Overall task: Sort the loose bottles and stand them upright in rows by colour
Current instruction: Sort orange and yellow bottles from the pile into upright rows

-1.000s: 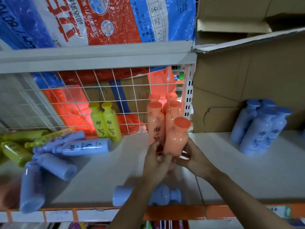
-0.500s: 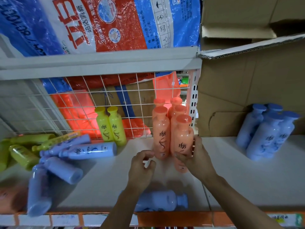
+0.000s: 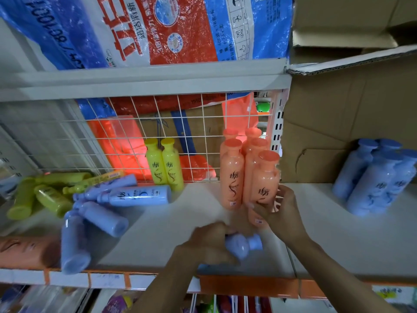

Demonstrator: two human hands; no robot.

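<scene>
My right hand (image 3: 281, 213) holds the front orange bottle (image 3: 264, 184) upright at the front of a group of standing orange bottles (image 3: 232, 175). My left hand (image 3: 203, 245) is closed over a lying blue bottle (image 3: 243, 245) near the shelf's front edge. Two yellow bottles (image 3: 164, 166) stand by the wire back. Several blue bottles (image 3: 135, 195) and yellow bottles (image 3: 52, 197) lie loose at the left. An orange bottle (image 3: 24, 251) lies at the far left front. Several blue bottles (image 3: 374, 184) stand at the right.
The white shelf (image 3: 338, 233) has an orange front strip (image 3: 248, 285). A wire mesh back (image 3: 126, 136) closes the left section; a cardboard box (image 3: 349, 123) stands behind the right section. A large detergent bag (image 3: 158, 30) sits on the shelf above.
My left hand dropped from beside the orange bottle to the lying blue bottle and closed on it. My right hand keeps the orange bottle upright in the group.
</scene>
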